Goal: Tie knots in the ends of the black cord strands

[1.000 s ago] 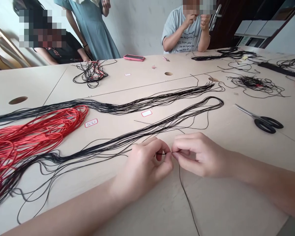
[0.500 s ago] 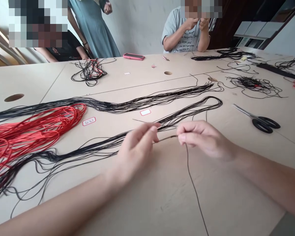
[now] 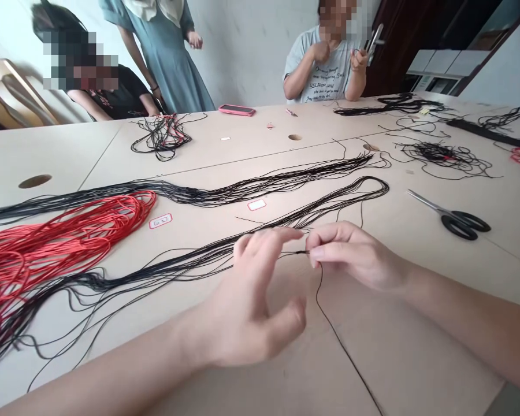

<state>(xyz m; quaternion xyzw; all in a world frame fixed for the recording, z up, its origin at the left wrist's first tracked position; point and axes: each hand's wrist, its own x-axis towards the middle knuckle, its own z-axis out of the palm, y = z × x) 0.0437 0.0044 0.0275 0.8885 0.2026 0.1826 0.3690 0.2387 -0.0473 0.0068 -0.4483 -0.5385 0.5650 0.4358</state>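
Between thumb and fingertips, my right hand (image 3: 351,254) pinches a thin black cord (image 3: 335,332). A short thicker knotted part shows just left of those fingertips, and one length of the cord hangs down to the bottom edge. My left hand (image 3: 262,294) is open, its thumb and index finger spread wide apart, just left of the knotted part. Part of the cord runs behind the left fingers, where it is hidden. Beyond both hands lies a long bundle of black cords (image 3: 190,257), with a looped end behind my right hand.
Black-handled scissors (image 3: 463,224) lie to the right. A heap of red cord (image 3: 108,222) and a second black bundle (image 3: 199,195) lie left and beyond. Small labels (image 3: 257,205) dot the table. A pink-edged phone (image 3: 237,110) lies at the back, near several people.
My left hand has let go of the cord and spread its fingers. My right hand still pinches it, slightly lower in view. The person opposite has moved their hands apart.
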